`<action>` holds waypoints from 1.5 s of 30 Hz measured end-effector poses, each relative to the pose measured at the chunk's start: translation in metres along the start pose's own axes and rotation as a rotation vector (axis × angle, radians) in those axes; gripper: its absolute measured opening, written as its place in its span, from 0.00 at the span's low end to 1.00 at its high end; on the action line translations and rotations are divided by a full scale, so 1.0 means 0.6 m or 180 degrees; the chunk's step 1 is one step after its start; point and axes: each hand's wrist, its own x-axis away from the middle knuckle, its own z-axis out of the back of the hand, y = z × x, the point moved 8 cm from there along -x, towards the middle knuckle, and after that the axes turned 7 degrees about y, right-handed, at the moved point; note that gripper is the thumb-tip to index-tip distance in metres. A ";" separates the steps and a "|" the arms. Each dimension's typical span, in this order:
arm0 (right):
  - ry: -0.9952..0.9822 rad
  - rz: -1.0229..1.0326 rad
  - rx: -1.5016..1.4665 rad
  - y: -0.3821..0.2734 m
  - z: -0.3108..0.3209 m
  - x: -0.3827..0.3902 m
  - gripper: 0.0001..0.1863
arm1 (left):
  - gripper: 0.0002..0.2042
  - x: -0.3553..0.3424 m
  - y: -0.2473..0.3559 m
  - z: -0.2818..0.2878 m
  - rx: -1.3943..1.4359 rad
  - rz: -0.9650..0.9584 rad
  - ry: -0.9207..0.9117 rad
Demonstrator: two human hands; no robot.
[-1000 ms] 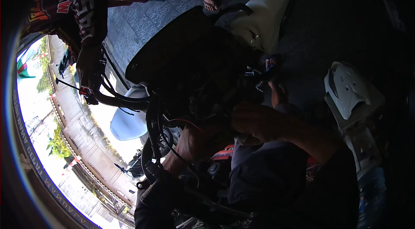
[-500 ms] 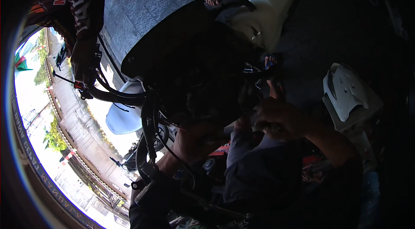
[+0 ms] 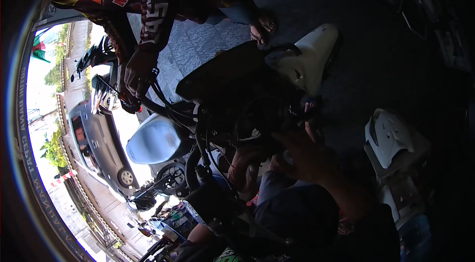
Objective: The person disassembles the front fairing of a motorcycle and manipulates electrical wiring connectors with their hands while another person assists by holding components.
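Note:
The dark front assembly of a motorcycle, with loose cables and a handlebar, fills the middle of the view in deep shadow. My left hand reaches up to its underside behind the black cables; its fingers are hidden. To the right, my right hand is raised against the lower right of the same assembly. Shadow hides its fingertips and anything in them. At upper left a co-worker's hand is on the handlebar grip.
A white body panel rests on a support at right. Another white panel is beyond the assembly, near a bare foot. A pale rounded panel shows at left. Outside stand a silver car and a parked motorcycle.
The view has shifted, so the assembly and co-worker appear farther right and lower, and the silver car shows. My right hand has moved up closer against the assembly; my left stays beneath it.

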 end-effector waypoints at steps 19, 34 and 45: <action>0.1160 -0.1363 -0.0789 0.138 -0.004 0.098 0.31 | 0.11 0.049 -0.019 -0.005 0.0050 0.0575 0.1507; 0.0198 -0.1301 -0.0501 0.174 -0.032 0.068 0.23 | 0.10 0.069 -0.016 0.003 -0.0929 0.0866 0.1370; 0.0189 -0.1083 -0.0086 0.165 -0.038 0.059 0.25 | 0.14 0.107 -0.105 -0.074 0.0885 0.1728 0.0625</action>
